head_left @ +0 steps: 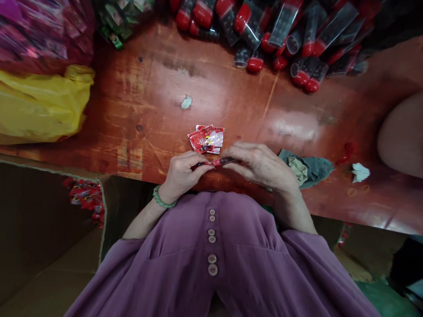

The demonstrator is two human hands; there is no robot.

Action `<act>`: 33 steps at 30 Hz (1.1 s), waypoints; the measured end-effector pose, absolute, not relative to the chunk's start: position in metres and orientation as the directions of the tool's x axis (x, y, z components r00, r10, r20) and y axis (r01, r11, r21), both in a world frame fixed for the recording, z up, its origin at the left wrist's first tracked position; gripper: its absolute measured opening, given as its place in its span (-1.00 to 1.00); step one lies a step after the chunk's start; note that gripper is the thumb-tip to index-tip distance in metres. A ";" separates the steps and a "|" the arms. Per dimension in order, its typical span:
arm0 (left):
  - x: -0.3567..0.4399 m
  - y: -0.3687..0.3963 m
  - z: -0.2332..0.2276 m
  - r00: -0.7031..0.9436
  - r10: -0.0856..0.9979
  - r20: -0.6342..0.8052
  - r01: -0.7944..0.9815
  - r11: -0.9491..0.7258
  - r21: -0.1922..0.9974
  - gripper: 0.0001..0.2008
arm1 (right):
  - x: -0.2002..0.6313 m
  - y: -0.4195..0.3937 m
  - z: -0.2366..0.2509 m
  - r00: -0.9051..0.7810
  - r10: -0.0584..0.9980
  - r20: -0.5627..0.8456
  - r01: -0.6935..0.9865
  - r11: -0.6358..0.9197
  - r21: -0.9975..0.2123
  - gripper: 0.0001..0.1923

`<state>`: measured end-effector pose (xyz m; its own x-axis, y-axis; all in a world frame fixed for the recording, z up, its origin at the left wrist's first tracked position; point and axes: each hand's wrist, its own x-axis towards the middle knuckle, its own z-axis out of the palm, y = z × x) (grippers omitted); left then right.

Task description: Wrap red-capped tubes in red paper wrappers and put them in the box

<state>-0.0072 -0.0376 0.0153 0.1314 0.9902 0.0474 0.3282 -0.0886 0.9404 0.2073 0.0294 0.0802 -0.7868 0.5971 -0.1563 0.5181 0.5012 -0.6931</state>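
Between my two hands is a small red printed packet (216,162), seen edge-on over the table's near edge. My left hand (181,173), below which a green bead bracelet (161,199) circles the wrist, pinches its left end between thumb and fingers. At the other end, the fingers and thumb of my right hand (257,163) close on the packet too. Just beyond my fingertips two or so flat red and white packets (207,137) lie overlapping on the table. What is inside the held packet I cannot tell.
Clear tubes with red caps (254,26) pile up along the far side of the wooden table (158,110). A yellow bag (39,105) and a pink bag (49,35) stand at left. Right of me lies a grey-green cloth (313,171). Below left, a cardboard box (49,211) holds red packets.
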 end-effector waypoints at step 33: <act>-0.007 -0.029 0.025 -0.033 0.945 -0.326 -0.435 0.280 0.856 -0.53 | 0.164 0.013 0.030 -0.364 0.886 -0.287 -0.067 -0.332 -0.941 -0.67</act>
<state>-0.0068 -0.0294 0.0249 -0.0329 0.9449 -0.3256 -0.4348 0.2798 0.8560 0.1642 0.0126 0.0300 -0.3639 0.8862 -0.2868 -0.0670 -0.3320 -0.9409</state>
